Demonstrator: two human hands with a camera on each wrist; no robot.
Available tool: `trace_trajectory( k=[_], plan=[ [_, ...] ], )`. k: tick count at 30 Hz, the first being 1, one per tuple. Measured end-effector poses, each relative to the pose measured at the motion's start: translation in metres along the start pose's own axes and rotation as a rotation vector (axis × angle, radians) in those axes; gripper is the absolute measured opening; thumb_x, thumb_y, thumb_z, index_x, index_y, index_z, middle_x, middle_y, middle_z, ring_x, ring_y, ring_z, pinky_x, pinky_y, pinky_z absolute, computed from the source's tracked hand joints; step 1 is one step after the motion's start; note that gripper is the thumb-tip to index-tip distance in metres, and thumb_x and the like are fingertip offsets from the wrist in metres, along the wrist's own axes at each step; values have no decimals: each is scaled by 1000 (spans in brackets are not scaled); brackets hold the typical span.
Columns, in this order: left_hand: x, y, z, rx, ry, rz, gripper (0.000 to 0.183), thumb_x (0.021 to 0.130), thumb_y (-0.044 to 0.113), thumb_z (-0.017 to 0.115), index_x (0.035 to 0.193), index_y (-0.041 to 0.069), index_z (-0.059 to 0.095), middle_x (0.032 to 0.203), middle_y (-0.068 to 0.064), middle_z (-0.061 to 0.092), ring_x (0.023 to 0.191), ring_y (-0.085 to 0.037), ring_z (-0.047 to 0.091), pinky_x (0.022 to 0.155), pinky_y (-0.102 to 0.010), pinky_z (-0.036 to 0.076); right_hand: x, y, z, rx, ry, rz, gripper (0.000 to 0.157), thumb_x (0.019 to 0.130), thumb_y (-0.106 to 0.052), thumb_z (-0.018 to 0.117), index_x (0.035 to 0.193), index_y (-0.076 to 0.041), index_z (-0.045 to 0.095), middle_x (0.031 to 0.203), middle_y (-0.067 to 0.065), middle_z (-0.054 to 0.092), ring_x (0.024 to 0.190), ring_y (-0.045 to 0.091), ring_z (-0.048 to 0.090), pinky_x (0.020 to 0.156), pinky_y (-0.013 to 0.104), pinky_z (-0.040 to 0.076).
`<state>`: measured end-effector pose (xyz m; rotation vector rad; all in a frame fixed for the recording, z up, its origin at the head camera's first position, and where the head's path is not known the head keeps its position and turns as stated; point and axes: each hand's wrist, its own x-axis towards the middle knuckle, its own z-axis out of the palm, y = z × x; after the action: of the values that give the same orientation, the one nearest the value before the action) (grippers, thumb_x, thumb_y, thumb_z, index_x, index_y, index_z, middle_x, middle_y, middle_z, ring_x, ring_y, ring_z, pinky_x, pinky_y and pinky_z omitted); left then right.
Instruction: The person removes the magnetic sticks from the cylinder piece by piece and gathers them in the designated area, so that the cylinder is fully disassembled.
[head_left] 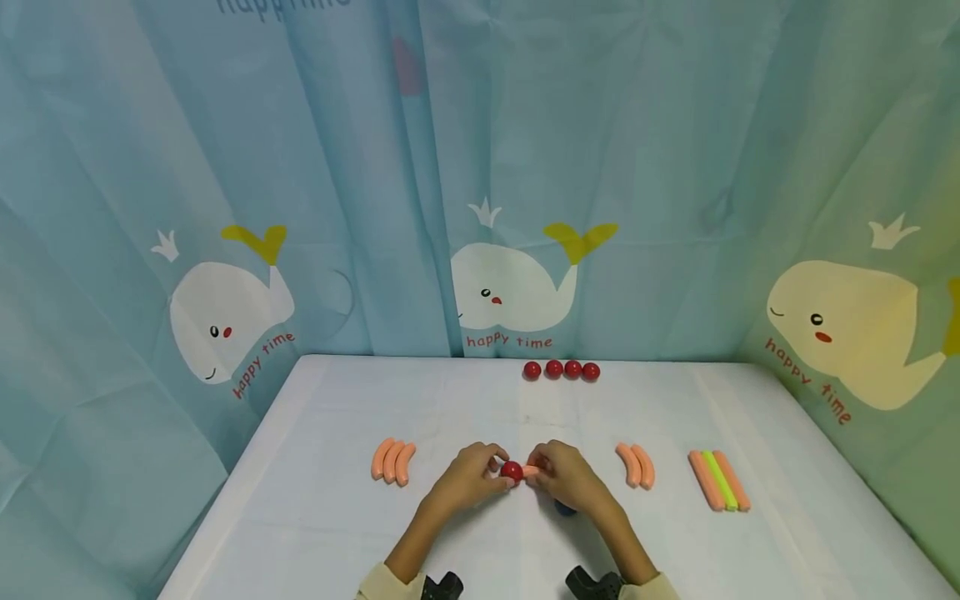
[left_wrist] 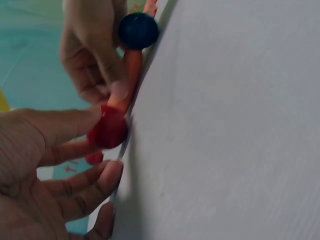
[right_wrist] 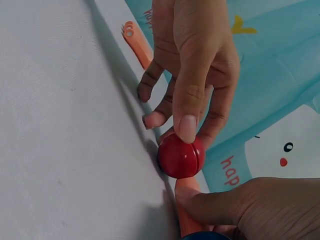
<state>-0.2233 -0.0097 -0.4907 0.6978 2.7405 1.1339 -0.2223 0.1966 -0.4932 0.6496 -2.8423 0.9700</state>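
In the head view, my left hand (head_left: 468, 479) pinches a glossy red ball (head_left: 512, 472) between thumb and fingers. My right hand (head_left: 568, 477) grips a short orange stick (head_left: 530, 472) whose end meets that ball. At the stick's other end sits a dark blue ball (left_wrist: 138, 31), mostly hidden beneath the right hand in the head view. A groove shows on the red ball (right_wrist: 181, 156) in the right wrist view. The left hand's other fingers (right_wrist: 156, 119) are spread clear of the ball. Whether stick and red ball are joined, I cannot tell.
Several red balls (head_left: 561, 370) line the table's back edge. Three curved orange sticks (head_left: 392, 462) lie at left, two more curved sticks (head_left: 636, 466) at right. Farther right are straight orange sticks (head_left: 707, 481) with a green stick (head_left: 719, 481) between. Whale-printed curtains (head_left: 517, 167) hang behind the table (head_left: 300, 533).
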Motion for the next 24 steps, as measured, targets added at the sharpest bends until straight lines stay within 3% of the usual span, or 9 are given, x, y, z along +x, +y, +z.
trace_trajectory(
  k=[8, 15, 19, 24],
  plan=[
    [-2, 4, 9, -16, 110, -29, 30, 76, 17, 82, 100, 5, 69, 83, -5, 63, 70, -4, 50, 60, -20, 42, 1, -2, 4, 8, 0, -35, 8, 83, -7, 75, 85, -7, 67, 76, -2, 55, 66, 3, 43, 57, 20, 38],
    [1, 1, 13, -20, 174, 10, 25, 73, 13, 83, 92, 6, 69, 76, -5, 66, 64, 0, 51, 57, -17, 43, 2, -3, 7, 15, -11, -7, 7, 85, -6, 72, 86, -9, 66, 78, -4, 56, 67, 2, 45, 58, 21, 40],
    [1, -2, 13, -62, 182, 13, 19, 71, 10, 78, 88, 6, 68, 70, -4, 64, 58, 1, 49, 53, -17, 43, 1, -4, 7, 10, -26, -1, 6, 87, -10, 71, 86, -10, 65, 77, -5, 55, 66, 2, 45, 58, 21, 40],
    [1, -7, 9, -73, 175, -32, 18, 69, 11, 73, 86, 8, 67, 65, 2, 59, 55, -1, 46, 51, -18, 41, -2, -4, 3, 17, -30, 23, 7, 88, -11, 71, 86, -8, 64, 73, -5, 54, 64, 3, 45, 56, 21, 40]
  ],
)
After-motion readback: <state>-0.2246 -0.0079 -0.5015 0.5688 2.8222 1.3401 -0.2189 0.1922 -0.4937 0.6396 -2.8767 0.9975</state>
